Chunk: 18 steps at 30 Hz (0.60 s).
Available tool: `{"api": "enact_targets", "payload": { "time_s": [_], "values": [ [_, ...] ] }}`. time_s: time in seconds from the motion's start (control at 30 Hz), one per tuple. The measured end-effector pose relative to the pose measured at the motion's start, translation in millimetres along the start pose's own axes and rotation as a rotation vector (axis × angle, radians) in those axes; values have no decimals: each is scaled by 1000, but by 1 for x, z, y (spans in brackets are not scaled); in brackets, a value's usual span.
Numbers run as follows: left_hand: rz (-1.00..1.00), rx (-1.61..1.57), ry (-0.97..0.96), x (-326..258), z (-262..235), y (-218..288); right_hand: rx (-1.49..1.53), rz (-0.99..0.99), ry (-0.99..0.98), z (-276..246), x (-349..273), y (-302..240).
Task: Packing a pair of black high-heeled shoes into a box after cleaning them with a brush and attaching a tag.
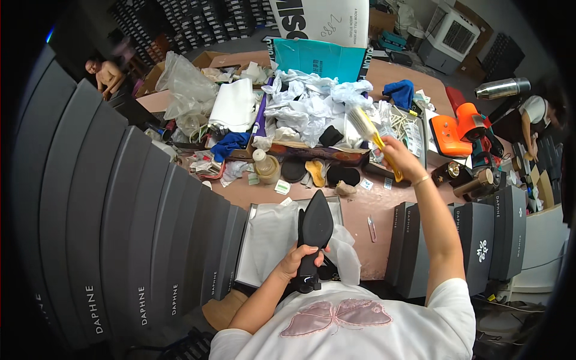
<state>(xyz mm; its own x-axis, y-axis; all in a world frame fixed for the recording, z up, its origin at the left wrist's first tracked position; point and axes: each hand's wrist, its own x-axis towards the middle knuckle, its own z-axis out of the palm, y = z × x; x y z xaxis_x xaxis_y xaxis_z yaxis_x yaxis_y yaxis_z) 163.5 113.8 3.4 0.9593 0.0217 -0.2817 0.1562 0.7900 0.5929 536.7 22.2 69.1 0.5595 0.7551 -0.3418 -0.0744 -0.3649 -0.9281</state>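
Your left hand [298,259] fingers clamp the black pointed shoe [314,231] sole-up; your right hand [401,157] fist grips the yellow-handled brush [371,132]—steady the sole before brushing.

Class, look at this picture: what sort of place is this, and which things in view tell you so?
Probably a shoe workshop or stockroom. Rows of dark shoe boxes line the cluttered table; the left hand holds a black pointed shoe, the right hand a yellow-handled brush.

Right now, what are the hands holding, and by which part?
The left hand grips a black shoe around its middle, near the heel, sole facing up. The right hand holds a yellow brush by its handle, bristles pointing away.
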Motion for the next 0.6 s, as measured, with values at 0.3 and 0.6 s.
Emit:
{"api": "enact_targets", "payload": {
  "time_s": [0.3, 0.6],
  "values": [
    [144, 613, -183, -27, -11, -7, -1129, -842, 117, 84, -156, 28],
    [-168, 162, 132, -58, 12, -14, -1215, -886, -369, 117, -247, -8]
  ]
}}
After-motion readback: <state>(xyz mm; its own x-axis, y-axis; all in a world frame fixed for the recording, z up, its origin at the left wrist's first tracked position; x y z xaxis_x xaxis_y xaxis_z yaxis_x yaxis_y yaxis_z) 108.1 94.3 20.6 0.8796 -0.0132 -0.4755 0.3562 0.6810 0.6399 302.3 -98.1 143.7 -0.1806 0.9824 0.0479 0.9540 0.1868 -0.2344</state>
